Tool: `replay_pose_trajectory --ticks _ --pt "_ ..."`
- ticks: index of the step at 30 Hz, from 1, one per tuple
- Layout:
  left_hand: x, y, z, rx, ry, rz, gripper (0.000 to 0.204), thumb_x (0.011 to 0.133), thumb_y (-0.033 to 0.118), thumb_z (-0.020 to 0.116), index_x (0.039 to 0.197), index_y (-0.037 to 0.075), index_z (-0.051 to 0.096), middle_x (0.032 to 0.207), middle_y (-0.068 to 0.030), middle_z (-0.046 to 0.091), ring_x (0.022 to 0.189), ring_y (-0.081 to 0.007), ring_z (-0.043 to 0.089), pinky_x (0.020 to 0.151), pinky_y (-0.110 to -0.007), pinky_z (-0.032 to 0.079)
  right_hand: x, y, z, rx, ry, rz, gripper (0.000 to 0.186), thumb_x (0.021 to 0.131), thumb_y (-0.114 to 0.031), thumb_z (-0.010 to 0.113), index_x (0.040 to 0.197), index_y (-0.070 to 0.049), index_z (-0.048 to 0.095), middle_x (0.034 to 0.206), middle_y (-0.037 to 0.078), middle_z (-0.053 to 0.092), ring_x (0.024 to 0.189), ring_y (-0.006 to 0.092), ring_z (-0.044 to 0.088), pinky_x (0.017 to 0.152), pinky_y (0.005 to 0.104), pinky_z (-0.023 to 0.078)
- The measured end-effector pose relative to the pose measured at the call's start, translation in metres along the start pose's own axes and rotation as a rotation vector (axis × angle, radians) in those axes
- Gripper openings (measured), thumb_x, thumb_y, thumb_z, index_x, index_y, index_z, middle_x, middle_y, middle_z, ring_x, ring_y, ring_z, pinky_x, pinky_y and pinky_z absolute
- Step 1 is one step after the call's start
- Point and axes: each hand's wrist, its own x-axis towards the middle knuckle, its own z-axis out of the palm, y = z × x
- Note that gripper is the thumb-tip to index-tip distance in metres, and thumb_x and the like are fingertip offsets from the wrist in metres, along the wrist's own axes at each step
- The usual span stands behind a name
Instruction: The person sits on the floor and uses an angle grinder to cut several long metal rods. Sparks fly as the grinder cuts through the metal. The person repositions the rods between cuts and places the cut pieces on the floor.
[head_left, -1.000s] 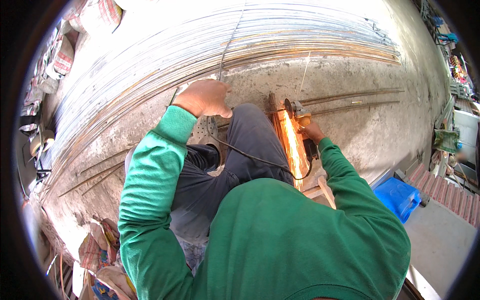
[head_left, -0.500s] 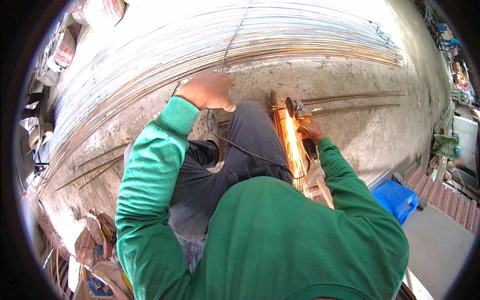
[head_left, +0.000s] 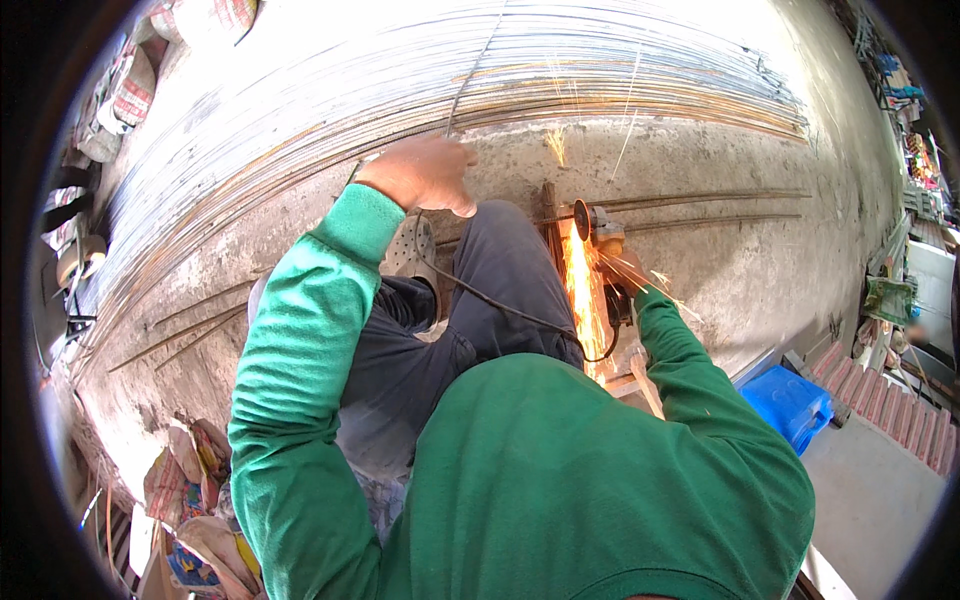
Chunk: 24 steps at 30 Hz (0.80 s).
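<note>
while right hand [head_left: 624, 270] has fingers wrapped round one angle grinder [head_left: 609, 236] at two o'clock, left hand [head_left: 424, 176] at eleven shows thumb spread; other fingers: cannot tell.

White glare [head_left: 330, 45] across the top

Long rods [head_left: 560, 92] on apparently concrete floor [head_left: 720, 255]

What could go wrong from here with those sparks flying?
The cord drapes over the trouser leg and loops beside the sparks, so its cover might scorch. The trouser leg is also close to that stream and could singe. Only the bare right hand holds the grinder, the left hand being off it, so a snagged disc might kick hard to control.
</note>
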Motion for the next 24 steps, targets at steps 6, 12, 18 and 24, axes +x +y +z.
replay_pose_trajectory --ticks 6,12,18,24 --pt "-0.003 0.001 -0.001 0.004 0.021 -0.010 0.073 0.071 0.034 0.076 0.135 0.008 0.051 0.129 -0.0167 0.058 0.120 -0.0356 0.053 0.101 -0.045 0.042 0.017 0.018 0.008 0.158 0.089 0.262 0.035 0.066 -0.019 0.080 0.086 0.007 0.067 0.084 0.011 0.068 0.070 0.0191 0.064 0.060 0.0342 0.050" --pt "-0.001 0.000 0.002 -0.004 0.032 -0.012 0.073 0.071 0.033 0.077 0.135 0.008 0.052 0.128 -0.0176 0.058 0.120 -0.0353 0.053 0.101 -0.045 0.042 0.022 0.004 0.012 0.072 0.083 0.149 0.033 0.064 -0.017 0.079 0.085 0.005 0.067 0.087 0.013 0.068 0.073 0.0228 0.066 0.062 0.0364 0.051" --pt "-0.001 0.001 -0.002 -0.012 0.019 -0.001 0.073 0.071 0.033 0.076 0.136 0.009 0.051 0.129 -0.0171 0.057 0.121 -0.0354 0.052 0.101 -0.046 0.042 0.012 -0.017 0.010 0.214 0.124 0.226 0.029 0.064 -0.017 0.080 0.081 0.003 0.068 0.079 0.011 0.068 0.068 0.0202 0.064 0.059 0.0368 0.049" --pt "-0.003 0.002 -0.004 -0.026 0.018 -0.020 0.075 0.071 0.034 0.077 0.137 0.011 0.050 0.133 -0.0161 0.054 0.125 -0.0349 0.049 0.103 -0.046 0.041 0.006 -0.022 0.009 0.125 0.100 0.075 0.026 0.065 -0.015 0.080 0.079 0.003 0.068 0.076 0.011 0.068 0.063 0.0201 0.063 0.057 0.0357 0.049"
